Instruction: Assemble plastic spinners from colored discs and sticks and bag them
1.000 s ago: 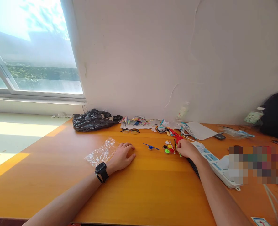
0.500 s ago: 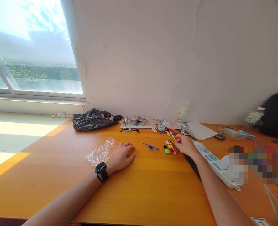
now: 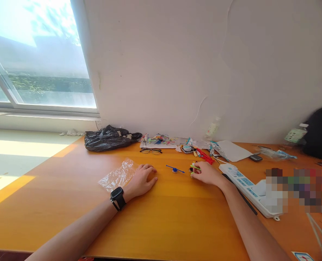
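My left hand (image 3: pixel 142 180) lies on the wooden table with its fingers stretched out, beside a crumpled clear plastic bag (image 3: pixel 115 175). Between my two hands is a blue arrow spinner (image 3: pixel 175 170), a thin arrow with a round blue hub. My right hand (image 3: pixel 207 173) pinches a green plastic arrow (image 3: pixel 195 167) above a small pile of coloured round pieces and arrows. Most of that pile is hidden behind the fingers; a black disc (image 3: pixel 191 169) shows at its left edge.
Eyeglasses (image 3: pixel 151 150) and a black plastic bag (image 3: pixel 109 138) lie toward the wall. Small coloured parts rest on a white sheet (image 3: pixel 174 145) at the back. To the right are a red object (image 3: pixel 205 156), a white power strip (image 3: pixel 246 188) and a black case (image 3: pixel 255 157).
My right hand has moved left and slightly toward me, bringing the green arrow over the pile of coloured pieces. My left hand and the blue spinner have stayed put.
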`<state>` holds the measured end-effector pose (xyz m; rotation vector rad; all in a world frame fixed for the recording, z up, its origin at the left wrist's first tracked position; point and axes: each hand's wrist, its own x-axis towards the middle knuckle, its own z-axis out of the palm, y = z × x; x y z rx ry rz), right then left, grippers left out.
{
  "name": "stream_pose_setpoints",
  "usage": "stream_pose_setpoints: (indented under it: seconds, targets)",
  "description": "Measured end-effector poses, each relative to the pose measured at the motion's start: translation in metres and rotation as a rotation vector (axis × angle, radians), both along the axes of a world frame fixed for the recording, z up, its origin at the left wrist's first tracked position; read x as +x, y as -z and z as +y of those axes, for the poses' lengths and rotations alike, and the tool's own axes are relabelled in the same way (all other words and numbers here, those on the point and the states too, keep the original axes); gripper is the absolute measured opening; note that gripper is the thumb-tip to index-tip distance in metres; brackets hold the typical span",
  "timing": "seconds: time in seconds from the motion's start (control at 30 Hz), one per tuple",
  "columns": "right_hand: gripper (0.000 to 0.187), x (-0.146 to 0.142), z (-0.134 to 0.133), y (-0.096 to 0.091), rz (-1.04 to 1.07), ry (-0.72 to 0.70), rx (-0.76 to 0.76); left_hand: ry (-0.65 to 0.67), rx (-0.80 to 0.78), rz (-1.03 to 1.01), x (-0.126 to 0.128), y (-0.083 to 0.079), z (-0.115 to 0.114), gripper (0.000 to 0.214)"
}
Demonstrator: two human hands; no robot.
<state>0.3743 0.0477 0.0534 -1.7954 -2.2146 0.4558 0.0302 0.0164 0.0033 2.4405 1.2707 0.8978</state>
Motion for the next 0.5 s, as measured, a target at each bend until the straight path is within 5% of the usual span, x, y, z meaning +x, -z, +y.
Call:
stream_pose_setpoints:
  seconds: [0.2,0.5]
  targets:
    - [0.029,-0.027,-0.013,-0.005,0.2,-0.242,-0.037,0.019,0.0,-0.051,0.001,0.0,0.001,0.019]
    - [0.019,-0.099,-0.034,0.035,0.272,-0.378,0.103,0.109,-0.034,-0.242,0.007,-0.022,-0.018,0.028]
